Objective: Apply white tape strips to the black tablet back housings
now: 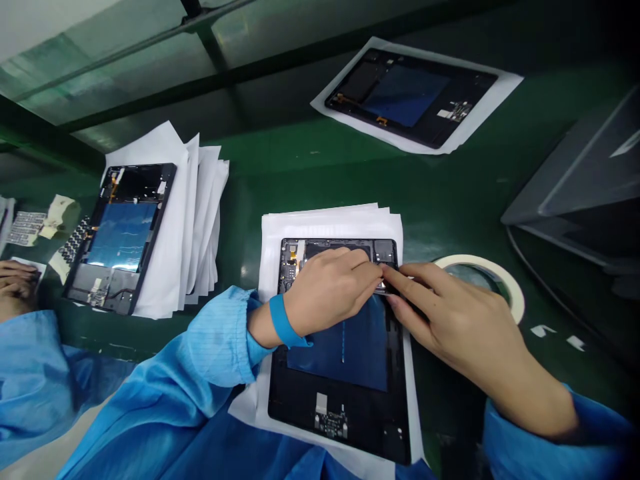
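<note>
An opened tablet housing (365,420) lies in front of me on white sheets (330,221), with a blue battery (325,360) in its middle and a small circuit board (331,421) at the near end. My left hand (333,287), with a blue wristband, reaches across its upper part, fingers pinched near the right edge. At the same spot the thumb and index finger of my right hand (450,313) come close together. Whatever sits between the fingertips of both hands is too small and covered to name.
Left, another tablet housing (80,273) leans on stacked white sheets (173,267). A third housing (480,87) lies at the back. A tape roll (515,293) and white scraps (543,330) are at right, beside a dark grey bin-like object (565,180). A co-worker's hand (17,287) shows far left.
</note>
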Tool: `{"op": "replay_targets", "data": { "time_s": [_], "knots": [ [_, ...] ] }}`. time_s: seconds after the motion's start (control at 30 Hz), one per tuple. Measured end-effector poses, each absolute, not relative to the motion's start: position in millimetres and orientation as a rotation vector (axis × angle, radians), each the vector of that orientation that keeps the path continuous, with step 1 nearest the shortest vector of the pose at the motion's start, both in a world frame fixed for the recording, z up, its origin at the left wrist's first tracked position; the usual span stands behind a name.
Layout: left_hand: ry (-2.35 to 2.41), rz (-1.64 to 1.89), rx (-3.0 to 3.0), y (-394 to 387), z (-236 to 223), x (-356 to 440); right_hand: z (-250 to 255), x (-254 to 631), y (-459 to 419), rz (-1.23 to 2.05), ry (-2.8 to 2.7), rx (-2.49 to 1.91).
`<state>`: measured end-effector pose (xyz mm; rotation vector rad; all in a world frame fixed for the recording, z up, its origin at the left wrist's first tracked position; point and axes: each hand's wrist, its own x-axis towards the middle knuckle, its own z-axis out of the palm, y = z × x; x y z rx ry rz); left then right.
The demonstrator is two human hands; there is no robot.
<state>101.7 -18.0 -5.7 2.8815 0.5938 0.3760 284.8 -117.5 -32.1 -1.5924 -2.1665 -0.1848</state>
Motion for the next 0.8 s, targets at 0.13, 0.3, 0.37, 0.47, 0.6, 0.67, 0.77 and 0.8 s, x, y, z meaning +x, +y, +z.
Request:
{"op": "replay_targets", "data": {
  "time_s": [0.13,0.3,0.37,0.47,0.6,0.67,0.77,0.8],
  "knots": [
    [0.625,0.379,2.84,-18.5,-7.9,101.2,-33.1,285.7,-117.9,-0.176,-2.155,-1.576],
    [0.682,0.396,2.767,-17.9,-8.9,99.0,-34.1,286.5,-119.1,-0.153,-2.136,-1.561],
    [0.689,0.385,2.761,-17.6,-8.7,98.5,-33.5,286.1,-119.3,-0.16,-2.141,-1.579],
    [0.672,0.386,2.773,-17.6,-8.3,97.9,-32.9,285.2,-119.1,-0.173,-2.162,-1.595],
    [0.659,0.356,2.788,-17.7,-8.2,96.8,-32.3,284.2,-119.1,-0.219,-2.185,-1.567],
    [0.647,0.354,2.783,-17.6,-8.4,96.6,-31.0,283.7,-119.3,-0.284,-2.202,-1.552],
    [0.637,0.351,2.76,-17.3,-9.1,97.0,-28.6,283.1,-119.5,-0.34,-2.226,-1.532],
    [0.633,0.346,2.751,-17.2,-9.3,97.1,-28.2,282.9,-119.4,-0.346,-2.234,-1.527]
  ]
}}
